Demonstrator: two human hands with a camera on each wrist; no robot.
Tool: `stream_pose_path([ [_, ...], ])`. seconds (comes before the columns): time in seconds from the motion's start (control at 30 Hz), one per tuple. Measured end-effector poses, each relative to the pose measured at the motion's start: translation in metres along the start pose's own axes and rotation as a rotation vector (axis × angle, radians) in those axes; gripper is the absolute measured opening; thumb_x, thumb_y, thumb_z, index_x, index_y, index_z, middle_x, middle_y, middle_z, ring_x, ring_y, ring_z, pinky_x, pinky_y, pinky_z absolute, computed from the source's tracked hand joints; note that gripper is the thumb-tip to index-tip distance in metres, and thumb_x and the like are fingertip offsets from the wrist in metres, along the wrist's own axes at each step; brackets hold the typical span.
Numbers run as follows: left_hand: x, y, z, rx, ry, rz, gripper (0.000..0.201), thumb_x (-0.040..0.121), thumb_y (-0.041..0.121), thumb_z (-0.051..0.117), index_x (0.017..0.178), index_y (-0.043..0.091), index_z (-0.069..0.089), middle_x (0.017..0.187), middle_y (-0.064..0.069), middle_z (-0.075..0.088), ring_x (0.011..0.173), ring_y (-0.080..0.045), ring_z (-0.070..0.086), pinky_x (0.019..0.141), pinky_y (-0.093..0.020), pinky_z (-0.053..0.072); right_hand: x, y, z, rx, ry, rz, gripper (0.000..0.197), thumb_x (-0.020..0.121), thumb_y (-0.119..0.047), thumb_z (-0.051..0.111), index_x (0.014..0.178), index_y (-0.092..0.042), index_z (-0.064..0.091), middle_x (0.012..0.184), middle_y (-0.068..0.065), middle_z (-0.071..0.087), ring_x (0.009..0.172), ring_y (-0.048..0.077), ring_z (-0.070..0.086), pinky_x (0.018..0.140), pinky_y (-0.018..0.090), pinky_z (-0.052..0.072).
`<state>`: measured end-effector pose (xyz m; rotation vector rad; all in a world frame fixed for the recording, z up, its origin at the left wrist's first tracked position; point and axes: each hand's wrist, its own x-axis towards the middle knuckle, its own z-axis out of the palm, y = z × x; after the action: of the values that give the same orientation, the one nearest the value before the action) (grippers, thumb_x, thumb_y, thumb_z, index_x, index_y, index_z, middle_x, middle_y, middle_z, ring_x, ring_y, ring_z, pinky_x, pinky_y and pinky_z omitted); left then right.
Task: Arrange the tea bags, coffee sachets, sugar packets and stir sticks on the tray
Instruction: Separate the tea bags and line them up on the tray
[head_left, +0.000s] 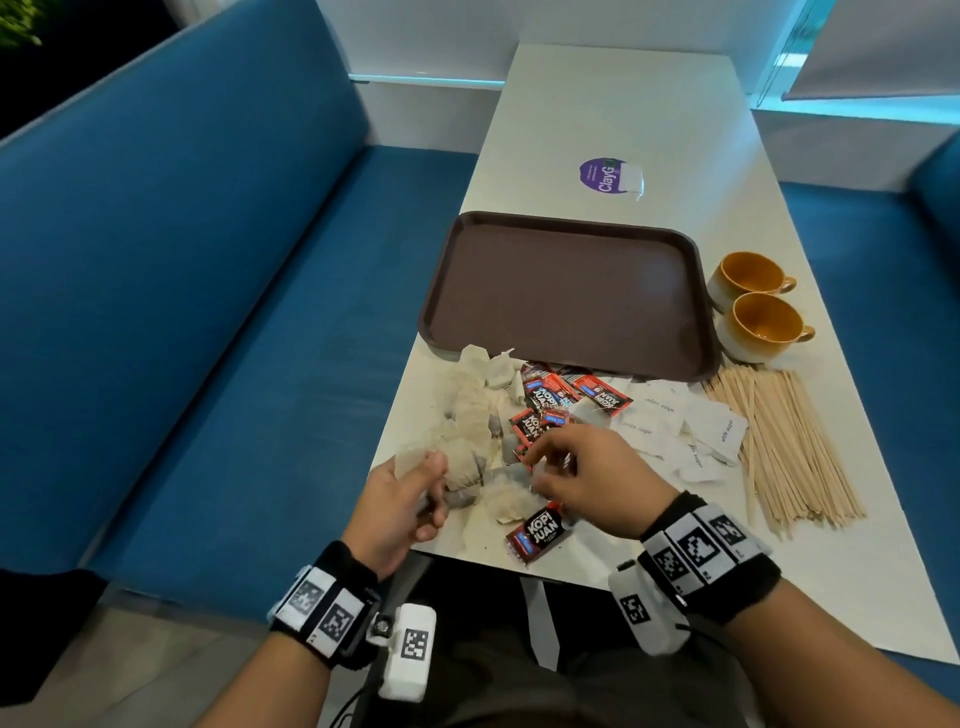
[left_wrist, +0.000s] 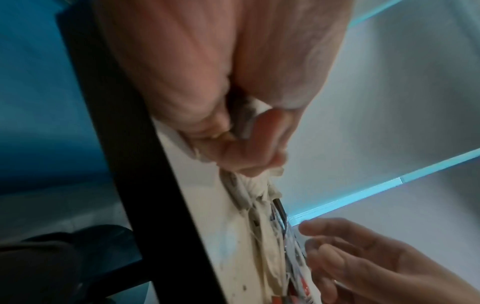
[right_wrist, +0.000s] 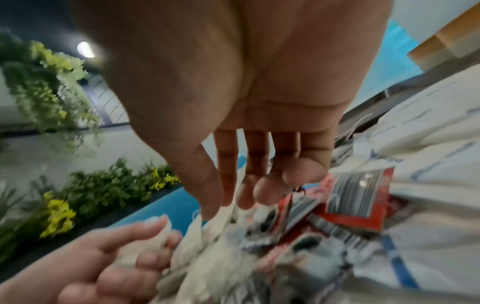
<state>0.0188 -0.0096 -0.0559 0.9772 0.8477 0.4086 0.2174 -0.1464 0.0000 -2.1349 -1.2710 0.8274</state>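
Observation:
A brown tray (head_left: 566, 223) lies in the middle of the white table (head_left: 623, 104) with nothing on it. In front of it are heaps of beige tea bags (head_left: 478, 405), red and black coffee sachets (head_left: 550, 400), white sugar packets (head_left: 685, 431) and wooden stir sticks (head_left: 779, 447). My left hand (head_left: 421, 493) grips a bunch of tea bags (left_wrist: 249, 185) at the table's near left edge. My right hand (head_left: 535, 467) hovers over the mixed pile beside it. Its thumb and index finger (right_wrist: 228, 203) pinch the edge of a tea bag. One sachet (head_left: 537, 530) lies under my right wrist.
Two orange cups (head_left: 748, 280) (head_left: 763, 325) stand right of the tray, behind the stir sticks. A purple sticker (head_left: 605, 175) marks the table beyond the tray. A blue bench seat (head_left: 208, 312) runs along the left.

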Motion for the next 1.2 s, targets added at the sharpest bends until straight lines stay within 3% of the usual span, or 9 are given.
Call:
stream_pose_path([
  [0.13,0.003,-0.003,-0.003,-0.066,-0.121,0.019,0.030,0.082,-0.001,0.063,0.110,0.005,0.052,0.075,-0.010,0.051,0.055,-0.022,0.049,0.041,-0.022,0.033,0.009,0.000,0.019,-0.232,-0.156,-0.034,0.047,0.076,-0.033,0.081,0.117,-0.037,0.059,0.103,-0.010,0.051,0.091,0.012,0.057,0.084,0.038,0.054],
  [0.33,0.007,-0.007,-0.007,-0.139,-0.135,0.054,0.054,0.076,-0.011,0.055,0.127,0.003,0.046,0.089,-0.018,0.057,0.058,-0.026,0.053,0.044,-0.025,0.037,0.007,-0.005,0.030,-0.327,-0.091,-0.047,0.072,0.057,-0.057,0.090,0.107,-0.034,0.043,0.108,-0.014,0.045,0.090,0.012,0.054,0.071,0.036,0.052],
  [0.47,0.007,-0.007,-0.008,-0.174,-0.142,0.068,0.057,0.076,-0.012,0.055,0.129,0.004,0.045,0.092,-0.021,0.056,0.058,-0.026,0.053,0.044,-0.025,0.037,0.008,-0.005,0.035,-0.407,-0.116,-0.085,0.058,0.064,-0.051,0.088,0.097,-0.033,0.043,0.100,-0.014,0.040,0.085,0.012,0.048,0.057,0.025,0.035],
  [0.57,0.007,-0.006,-0.008,-0.192,-0.167,0.073,0.056,0.075,-0.013,0.054,0.128,0.004,0.045,0.091,-0.021,0.057,0.059,-0.026,0.053,0.044,-0.025,0.038,0.010,-0.002,0.034,-0.369,-0.083,-0.076,0.035,0.080,-0.040,0.077,0.100,-0.031,0.049,0.101,-0.011,0.046,0.090,0.014,0.052,0.069,0.031,0.049],
  [0.67,0.006,-0.006,-0.009,-0.195,-0.178,0.076,0.058,0.074,-0.014,0.051,0.129,0.005,0.045,0.091,-0.021,0.057,0.061,-0.027,0.053,0.044,-0.026,0.040,0.011,0.002,0.033,-0.373,-0.076,-0.059,0.015,0.087,-0.025,0.064,0.100,-0.026,0.056,0.102,-0.007,0.052,0.094,0.017,0.054,0.079,0.034,0.051],
  [0.8,0.005,-0.006,-0.009,-0.198,-0.181,0.088,0.060,0.072,-0.015,0.047,0.128,0.006,0.044,0.089,-0.021,0.057,0.062,-0.028,0.052,0.046,-0.028,0.042,0.012,0.005,0.031,-0.270,-0.057,-0.023,0.024,0.081,-0.005,0.056,0.093,-0.026,0.060,0.097,-0.008,0.063,0.093,0.016,0.061,0.080,0.035,0.054],
  [0.9,0.005,-0.005,-0.009,-0.224,-0.182,0.075,0.063,0.065,-0.017,0.042,0.124,0.007,0.044,0.089,-0.022,0.057,0.063,-0.029,0.052,0.046,-0.028,0.043,0.012,0.008,0.026,-0.147,0.049,0.009,0.028,0.083,-0.004,0.060,0.089,-0.031,0.065,0.085,-0.015,0.067,0.081,0.004,0.062,0.071,0.028,0.055],
  [1.03,0.006,-0.005,-0.009,-0.193,-0.197,0.027,0.066,0.059,-0.015,0.039,0.120,0.009,0.044,0.092,-0.023,0.059,0.065,-0.032,0.055,0.046,-0.030,0.044,0.008,0.006,0.009,0.062,0.225,0.025,0.018,0.086,-0.016,0.075,0.087,-0.032,0.067,0.081,-0.013,0.070,0.074,0.001,0.064,0.063,0.011,0.048],
  [1.2,0.000,-0.004,0.003,-0.122,-0.212,0.043,0.040,0.079,-0.006,0.051,0.118,0.003,0.048,0.095,-0.020,0.065,0.062,-0.033,0.063,0.047,-0.029,0.050,0.009,0.006,-0.010,0.211,0.385,0.065,0.014,0.092,-0.024,0.073,0.101,-0.034,0.072,0.084,-0.013,0.071,0.075,0.003,0.064,0.062,0.017,0.053],
])
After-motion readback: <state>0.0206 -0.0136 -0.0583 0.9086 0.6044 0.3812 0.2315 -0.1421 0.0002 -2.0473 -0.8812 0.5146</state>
